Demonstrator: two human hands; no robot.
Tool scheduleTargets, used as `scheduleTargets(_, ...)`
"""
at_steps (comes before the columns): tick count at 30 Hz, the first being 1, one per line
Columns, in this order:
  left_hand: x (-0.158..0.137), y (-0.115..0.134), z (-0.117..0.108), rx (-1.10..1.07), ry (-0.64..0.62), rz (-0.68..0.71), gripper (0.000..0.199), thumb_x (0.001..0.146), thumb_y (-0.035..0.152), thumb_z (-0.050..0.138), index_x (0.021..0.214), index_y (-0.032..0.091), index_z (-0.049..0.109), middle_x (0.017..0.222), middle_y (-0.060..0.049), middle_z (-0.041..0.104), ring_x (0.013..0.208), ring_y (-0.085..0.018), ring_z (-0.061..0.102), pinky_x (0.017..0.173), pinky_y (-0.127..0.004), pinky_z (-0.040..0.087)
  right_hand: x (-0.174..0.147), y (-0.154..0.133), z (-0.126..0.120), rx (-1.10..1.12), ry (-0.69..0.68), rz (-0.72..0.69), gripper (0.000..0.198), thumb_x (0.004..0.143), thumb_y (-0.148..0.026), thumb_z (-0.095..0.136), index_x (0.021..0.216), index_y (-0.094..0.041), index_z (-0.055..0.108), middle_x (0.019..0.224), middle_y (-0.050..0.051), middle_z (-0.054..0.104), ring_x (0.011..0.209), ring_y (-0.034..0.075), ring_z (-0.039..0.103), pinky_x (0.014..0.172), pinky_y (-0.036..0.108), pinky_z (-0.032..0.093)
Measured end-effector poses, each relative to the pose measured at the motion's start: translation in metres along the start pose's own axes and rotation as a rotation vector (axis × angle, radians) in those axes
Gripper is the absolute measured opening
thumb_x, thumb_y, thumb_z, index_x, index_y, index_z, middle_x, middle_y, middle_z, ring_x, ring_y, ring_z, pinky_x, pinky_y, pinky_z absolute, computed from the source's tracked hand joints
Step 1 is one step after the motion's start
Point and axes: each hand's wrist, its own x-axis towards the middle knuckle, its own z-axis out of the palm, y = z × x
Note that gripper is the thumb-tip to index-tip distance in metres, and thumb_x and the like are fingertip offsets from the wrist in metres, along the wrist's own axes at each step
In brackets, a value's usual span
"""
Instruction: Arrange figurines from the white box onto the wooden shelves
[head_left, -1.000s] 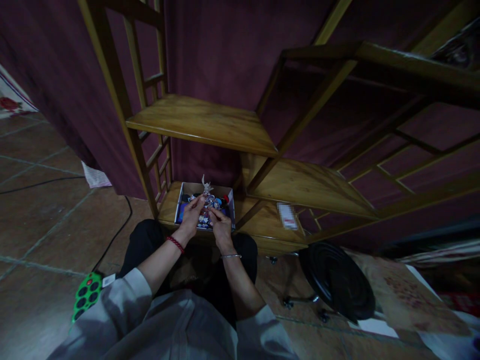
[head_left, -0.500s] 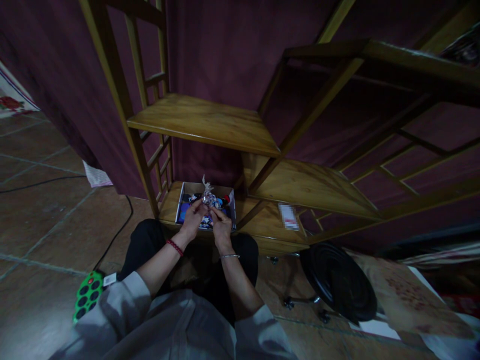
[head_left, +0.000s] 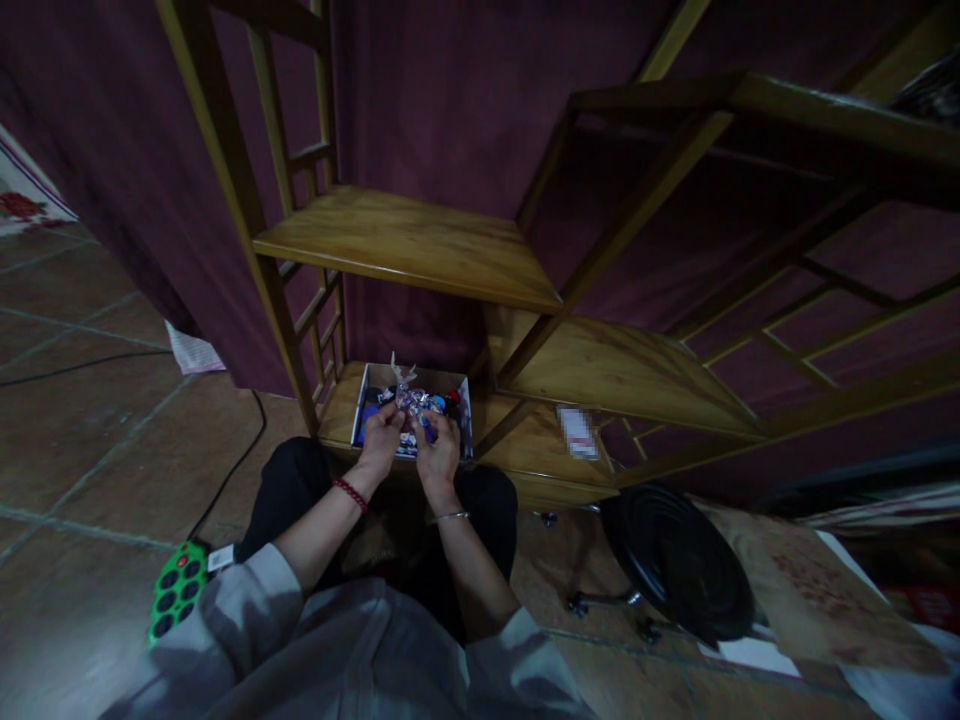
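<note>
Both my hands are over an open cardboard box [head_left: 466, 420] on the low wooden shelf. Between my fingertips is a small shiny, silvery figurine [head_left: 409, 398] with pale, antler-like points sticking up at its top; its exact kind is hard to make out. My left hand [head_left: 382, 438], with a red beaded bracelet at the wrist, pinches its lower left side. My right hand [head_left: 437, 446], wearing a thin silver bangle, has its fingers closed on the right side. Blue, purple, black and red small items lie in the box, partly hidden behind my hands.
A wooden shelf board [head_left: 405, 240] juts out above the box, with slanted posts to the right. A white-and-red packet, blurred out [head_left: 577, 432], lies on the lower shelf. A black round stool [head_left: 675, 565] stands right; a green power strip [head_left: 178, 592] lies left.
The silvery figurine has tilted and shifted slightly left, its pale points now more spread in view. My right hand has moved a little left and turned.
</note>
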Motion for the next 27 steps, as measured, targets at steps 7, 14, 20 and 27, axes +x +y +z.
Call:
scheduleTargets(7,-0.003,0.0,-0.004,0.026,0.026,-0.02,0.021,0.062,0.023,0.065,0.081,0.014,0.067,0.07,-0.001,0.064,0.062,-0.01,0.053,0.061,-0.022,0.043,0.008,-0.005,-0.007,-0.095,0.093,-0.132,0.042,0.082,-0.04,0.049,0.117,-0.018,0.05,0.119,0.012,0.05,0.113,0.023,0.042,0.097,0.042,0.032)
scheduleTargets(14,-0.012,0.006,-0.002,0.028,-0.062,-0.003,0.025,0.061,0.026,0.066,0.084,0.015,0.068,0.078,-0.003,0.067,0.07,-0.012,0.055,0.065,-0.023,0.043,0.016,0.001,-0.003,-0.029,-0.028,-0.1,0.043,0.08,-0.042,0.051,0.114,-0.016,0.055,0.112,0.012,0.059,0.107,0.022,0.05,0.096,0.038,0.035)
scheduleTargets(20,-0.008,0.004,-0.009,0.075,-0.118,-0.009,0.027,0.062,0.029,0.068,0.085,0.015,0.069,0.075,-0.002,0.066,0.067,-0.011,0.053,0.062,-0.022,0.042,0.018,0.0,-0.006,0.144,-0.103,0.031,0.037,0.079,-0.043,0.051,0.102,-0.017,0.063,0.099,0.008,0.065,0.095,0.02,0.057,0.087,0.032,0.041)
scheduleTargets(27,-0.007,0.006,-0.013,0.073,-0.169,-0.038,0.032,0.059,0.034,0.07,0.085,0.015,0.068,0.073,-0.002,0.065,0.064,-0.011,0.053,0.06,-0.022,0.041,0.023,0.001,-0.013,0.37,-0.198,0.204,0.038,0.073,-0.05,0.055,0.094,-0.02,0.067,0.085,0.002,0.068,0.085,0.018,0.059,0.078,0.027,0.046)
